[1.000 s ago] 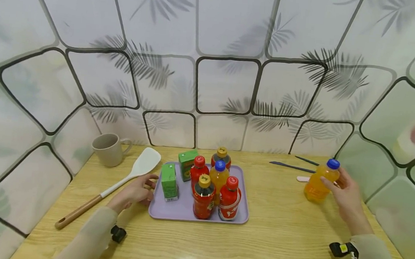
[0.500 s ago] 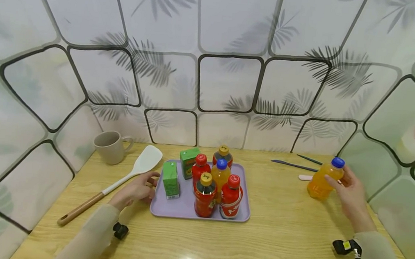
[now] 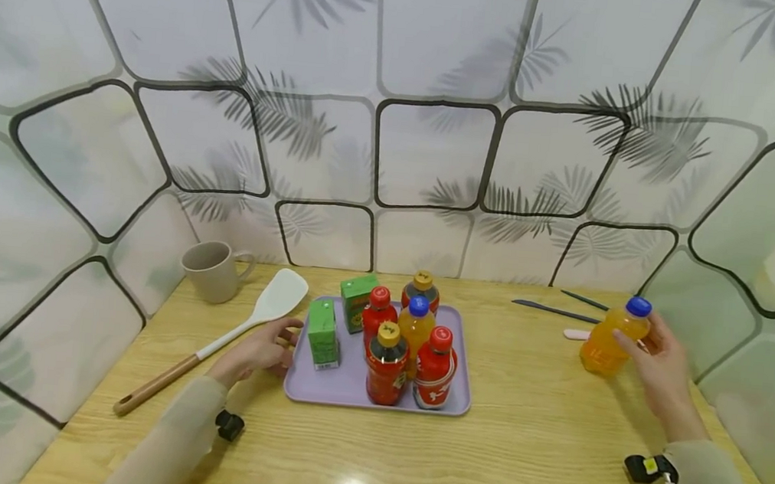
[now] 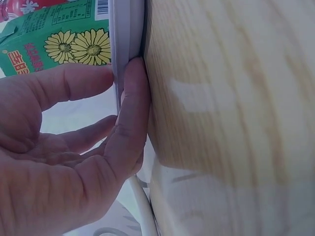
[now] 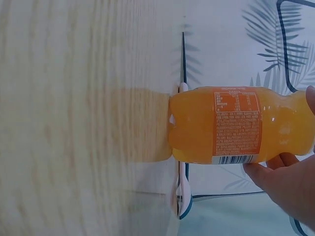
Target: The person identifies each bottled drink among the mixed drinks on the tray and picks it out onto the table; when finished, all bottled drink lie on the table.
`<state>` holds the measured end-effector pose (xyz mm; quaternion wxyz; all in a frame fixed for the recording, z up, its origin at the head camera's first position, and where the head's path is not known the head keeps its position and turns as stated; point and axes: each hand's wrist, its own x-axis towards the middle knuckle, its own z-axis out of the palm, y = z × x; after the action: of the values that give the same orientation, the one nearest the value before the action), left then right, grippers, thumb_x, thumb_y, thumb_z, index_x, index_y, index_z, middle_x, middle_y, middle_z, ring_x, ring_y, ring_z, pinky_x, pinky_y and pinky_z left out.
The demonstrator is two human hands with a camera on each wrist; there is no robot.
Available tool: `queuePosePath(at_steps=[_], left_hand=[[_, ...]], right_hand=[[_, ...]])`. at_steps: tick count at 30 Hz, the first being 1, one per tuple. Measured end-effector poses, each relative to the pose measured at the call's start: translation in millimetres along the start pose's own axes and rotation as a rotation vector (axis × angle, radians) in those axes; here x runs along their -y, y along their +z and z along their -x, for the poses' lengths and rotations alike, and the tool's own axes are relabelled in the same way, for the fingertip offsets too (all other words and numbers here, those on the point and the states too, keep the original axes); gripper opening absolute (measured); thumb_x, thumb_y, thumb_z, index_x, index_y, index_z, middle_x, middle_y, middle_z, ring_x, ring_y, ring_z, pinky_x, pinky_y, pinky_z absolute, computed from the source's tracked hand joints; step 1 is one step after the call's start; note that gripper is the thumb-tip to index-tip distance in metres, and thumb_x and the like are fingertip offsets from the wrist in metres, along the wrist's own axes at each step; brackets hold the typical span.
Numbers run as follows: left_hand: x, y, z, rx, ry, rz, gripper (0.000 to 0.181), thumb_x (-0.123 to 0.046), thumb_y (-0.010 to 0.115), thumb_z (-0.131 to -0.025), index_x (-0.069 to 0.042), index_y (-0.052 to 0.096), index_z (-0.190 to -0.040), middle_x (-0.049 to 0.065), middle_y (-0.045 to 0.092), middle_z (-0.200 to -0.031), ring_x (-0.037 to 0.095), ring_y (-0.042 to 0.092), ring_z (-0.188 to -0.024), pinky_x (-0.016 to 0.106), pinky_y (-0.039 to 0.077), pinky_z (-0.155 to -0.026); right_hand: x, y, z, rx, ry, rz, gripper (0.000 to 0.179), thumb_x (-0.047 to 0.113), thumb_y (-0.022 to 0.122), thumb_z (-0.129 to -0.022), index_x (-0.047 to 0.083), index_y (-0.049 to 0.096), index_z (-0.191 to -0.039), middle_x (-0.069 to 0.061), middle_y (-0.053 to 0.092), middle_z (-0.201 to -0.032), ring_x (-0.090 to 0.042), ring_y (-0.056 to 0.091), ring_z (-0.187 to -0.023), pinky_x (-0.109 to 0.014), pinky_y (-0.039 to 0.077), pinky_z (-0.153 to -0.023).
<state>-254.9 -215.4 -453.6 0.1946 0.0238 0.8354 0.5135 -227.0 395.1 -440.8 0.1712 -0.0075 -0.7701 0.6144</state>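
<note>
Orange juice bottle (image 3: 606, 339) with a blue cap stands upright on the wooden table (image 3: 522, 446) at the right of the head view, well apart from the lilac tray (image 3: 347, 383) in the centre. The right hand (image 3: 660, 368) curls its fingers round the bottle's upper part near the cap; its base rests on the wood. The left hand (image 3: 255, 353) pinches the tray's left rim between thumb and fingers, beside a green carton (image 3: 323, 333). Five bottles crowd the tray's middle. To carry this well, a grip lower on the body would likely steady the bottle, and holding the tray firm should keep the standing bottles from toppling.
</note>
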Motion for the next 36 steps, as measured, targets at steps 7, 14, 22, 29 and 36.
queuePosePath(at_steps=[7, 14, 22, 29, 36], left_hand=[[2.3, -2.7, 2.3, 0.009, 0.01, 0.013, 0.076, 0.014, 0.055, -0.07, 0.0, 0.037, -0.142, 0.024, 0.046, -0.119, 0.025, 0.058, -0.089, 0.036, 0.06, -0.066], [9.6, -3.1, 7.6, 0.018, -0.005, 0.032, 0.075, 0.015, 0.054, -0.071, 0.0, 0.038, -0.143, 0.022, 0.048, -0.113, 0.024, 0.056, -0.087, 0.036, 0.06, -0.066], [6.8, -4.4, 6.0, 0.044, 0.003, 0.013, 0.076, 0.013, 0.056, -0.074, -0.002, 0.035, -0.145, 0.02, 0.048, -0.11, 0.023, 0.057, -0.083, 0.037, 0.06, -0.063], [1.2, -4.0, 1.8, 0.03, -0.006, 0.007, 0.075, 0.014, 0.055, -0.075, -0.005, 0.037, -0.145, 0.022, 0.049, -0.113, 0.023, 0.058, -0.082, 0.036, 0.06, -0.064], [1.0, -5.1, -3.0, 0.044, 0.003, 0.008, 0.076, 0.015, 0.055, -0.074, -0.004, 0.037, -0.145, 0.021, 0.049, -0.112, 0.022, 0.058, -0.081, 0.036, 0.06, -0.064]], right_hand=[[2, 4, 6.4, -0.047, 0.104, -0.012, 0.074, 0.02, 0.064, -0.094, 0.025, 0.025, -0.156, 0.003, 0.03, -0.159, 0.001, 0.04, -0.13, -0.002, 0.034, -0.102], [25, 17, 13.2, -0.266, 0.227, -0.166, 0.061, 0.021, 0.07, -0.089, 0.022, 0.047, -0.146, 0.009, 0.051, -0.141, -0.009, 0.042, -0.13, -0.004, 0.041, -0.098], [44, 26, 16.7, -0.452, 0.193, -0.361, 0.031, 0.005, 0.07, -0.086, 0.008, 0.07, -0.117, 0.009, 0.064, -0.102, -0.004, 0.056, -0.091, -0.007, 0.051, -0.069], [49, 40, 19.0, -0.323, 0.066, -0.437, 0.026, 0.001, 0.068, -0.087, -0.002, 0.07, -0.113, 0.004, 0.071, -0.098, -0.008, 0.066, -0.085, -0.015, 0.057, -0.069], [40, 56, 20.8, -0.071, -0.066, -0.515, 0.02, -0.001, 0.061, -0.091, -0.001, 0.07, -0.109, 0.0, 0.075, -0.093, -0.009, 0.071, -0.083, -0.022, 0.06, -0.07]])
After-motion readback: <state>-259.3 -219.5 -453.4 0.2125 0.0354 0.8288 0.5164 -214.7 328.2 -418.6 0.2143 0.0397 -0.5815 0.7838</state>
